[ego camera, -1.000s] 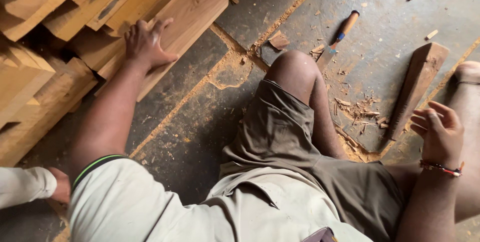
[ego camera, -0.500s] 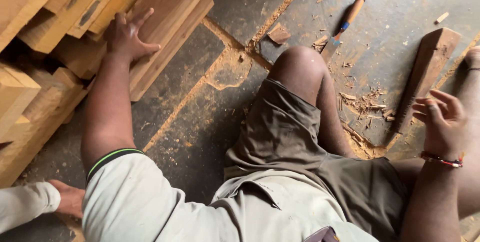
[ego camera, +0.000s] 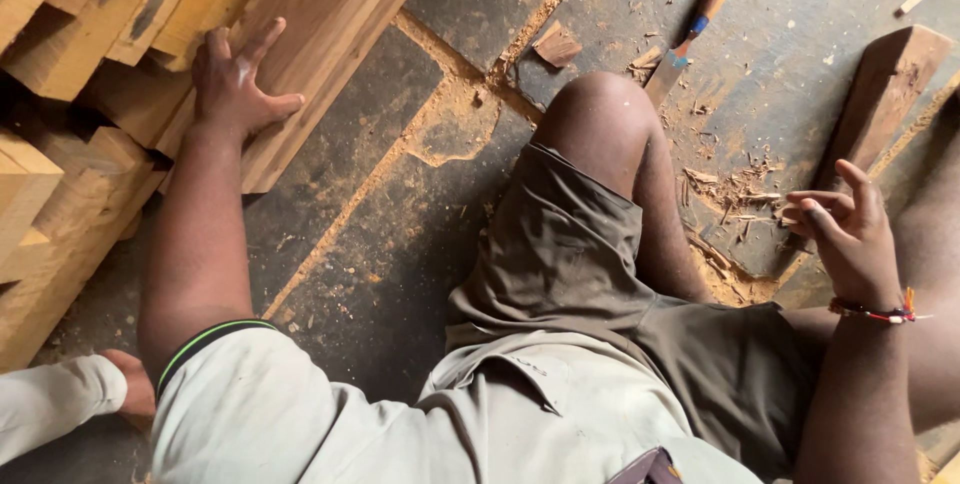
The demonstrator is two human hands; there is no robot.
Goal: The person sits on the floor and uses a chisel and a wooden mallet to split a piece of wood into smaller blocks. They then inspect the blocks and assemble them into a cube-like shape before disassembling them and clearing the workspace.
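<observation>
Left hand on the timber stack

Between the earlier frames and this one, the left hand (ego camera: 232, 84) slid along the pile and ended flat on a reddish-brown plank (ego camera: 330, 34), fingers spread wide, palm pressed to the rough sawn face and gripping nothing. That plank lay on top of a slanting stack of planks (ego camera: 70, 14), paler and yellower, with square-cut ends at the left edge.

From the head camera, the right hand (ego camera: 850, 234) hovered over the floor beside the right leg, fingers loosely curled and half open, holding nothing; a beaded bracelet (ego camera: 880, 312) circled its wrist. Just beyond it lay a dark, wedge-shaped block of wood (ego camera: 880, 94), with curled shavings (ego camera: 735, 189) scattered between block and knee. A chisel (ego camera: 695, 24) with a rounded wooden handle rested on the grey concrete floor (ego camera: 400, 244), near the knee, well apart from both hands. Orange sawdust filled the floor's cracks. Another person's hand (ego camera: 125, 384), in a white sleeve, showed at lower left.
</observation>
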